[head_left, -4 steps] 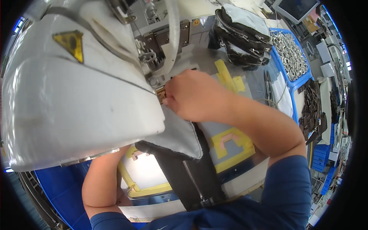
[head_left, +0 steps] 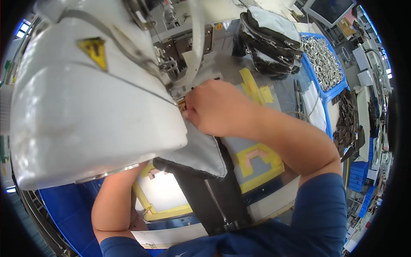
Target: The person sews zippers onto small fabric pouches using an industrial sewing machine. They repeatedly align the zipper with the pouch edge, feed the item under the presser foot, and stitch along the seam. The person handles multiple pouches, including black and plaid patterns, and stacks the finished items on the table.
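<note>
Grey fabric (head_left: 199, 150) lies just under and on the near side of our right hand (head_left: 214, 107), whose fingers are curled in; we cannot tell whether they pinch its edge. Nearer our body than that grip, we see a black zippered piece (head_left: 214, 201), partly covered by the grey fabric. Close on the grip's left, the white machine head (head_left: 98, 115) hides our left hand, so we cannot tell what it holds. Beyond the grip to the right, we see stacked black pouches (head_left: 274, 47) and a blue tray (head_left: 337, 91) of metal rings (head_left: 323, 62).

Left grip unseen (behind machine (head_left: 107, 124))
</note>
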